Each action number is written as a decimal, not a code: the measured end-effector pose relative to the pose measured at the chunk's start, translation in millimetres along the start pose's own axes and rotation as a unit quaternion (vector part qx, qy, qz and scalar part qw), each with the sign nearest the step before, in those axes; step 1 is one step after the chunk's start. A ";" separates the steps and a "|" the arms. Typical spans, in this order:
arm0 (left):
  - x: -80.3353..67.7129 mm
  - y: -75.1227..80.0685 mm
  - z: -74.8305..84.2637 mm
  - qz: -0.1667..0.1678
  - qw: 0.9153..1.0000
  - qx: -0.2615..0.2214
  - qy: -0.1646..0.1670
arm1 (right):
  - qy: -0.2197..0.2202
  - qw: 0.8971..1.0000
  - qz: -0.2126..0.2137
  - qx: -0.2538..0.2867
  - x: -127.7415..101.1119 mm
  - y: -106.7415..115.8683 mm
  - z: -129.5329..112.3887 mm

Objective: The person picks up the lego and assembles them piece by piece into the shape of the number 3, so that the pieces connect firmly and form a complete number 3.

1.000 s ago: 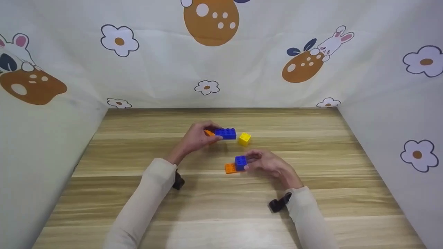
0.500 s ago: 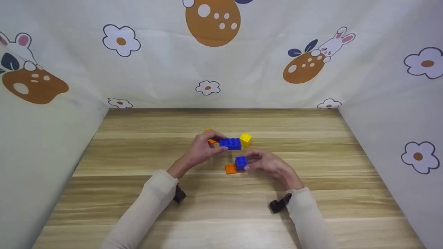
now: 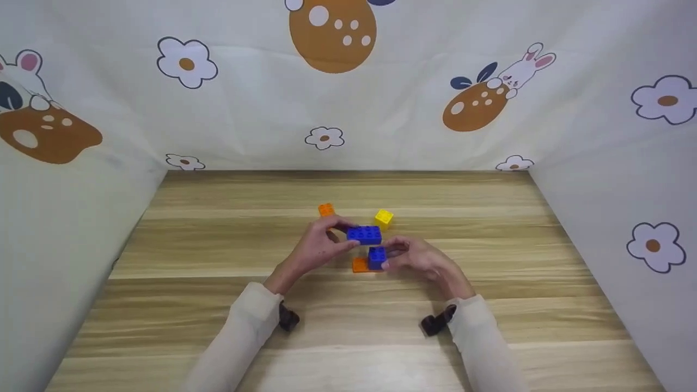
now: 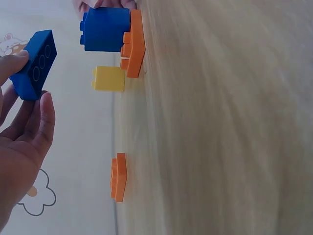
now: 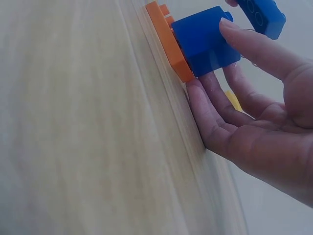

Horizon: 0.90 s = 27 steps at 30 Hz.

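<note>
My left hand (image 3: 318, 247) pinches a long blue building brick (image 3: 364, 235) by one end, thumb on the near side, and holds it in the air. Below it, a square blue brick (image 3: 377, 258) stands on one end of a flat orange brick (image 3: 360, 265) on the table; the orange studs at the left end are bare. My right hand (image 3: 425, 258) grips the square blue brick from the right, with its thumb on the near side and fingers behind. In the right wrist view, the long brick (image 5: 264, 17) is apart from the square brick (image 5: 205, 41).
A yellow brick (image 3: 384, 219) stands on the table behind the hands. Another flat orange brick (image 3: 325, 209) lies farther left, partly hidden by the left hand. A patterned cloth (image 3: 261, 109) hangs at the table's back and sides.
My left hand has brought the long blue brick nearer and slightly right, above the square blue brick. The flat orange brick at the back has come into fuller view. My right hand stays put.
</note>
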<state>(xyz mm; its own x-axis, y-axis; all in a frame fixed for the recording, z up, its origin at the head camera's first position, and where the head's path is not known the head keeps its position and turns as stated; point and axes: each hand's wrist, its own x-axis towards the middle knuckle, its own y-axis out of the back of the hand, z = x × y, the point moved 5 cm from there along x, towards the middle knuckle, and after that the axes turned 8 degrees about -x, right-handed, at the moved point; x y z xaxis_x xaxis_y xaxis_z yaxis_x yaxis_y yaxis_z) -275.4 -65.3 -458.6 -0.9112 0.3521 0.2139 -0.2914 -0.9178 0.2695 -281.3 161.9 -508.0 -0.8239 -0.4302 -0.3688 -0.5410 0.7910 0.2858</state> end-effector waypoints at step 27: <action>-11.0 -20.3 -20.7 -0.011 0.991 -0.081 0.105 | -0.003 1.000 -0.001 0.007 3.0 -1.4 1.4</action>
<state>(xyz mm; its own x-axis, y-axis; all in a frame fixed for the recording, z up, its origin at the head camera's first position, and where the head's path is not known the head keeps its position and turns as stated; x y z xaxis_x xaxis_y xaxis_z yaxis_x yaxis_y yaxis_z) -265.4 -54.3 -485.9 -0.9398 0.3417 0.0045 -0.3391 -0.9339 0.1136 -282.7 160.0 -510.7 -0.8215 -0.4295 -0.3750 -0.5404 0.7963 0.2718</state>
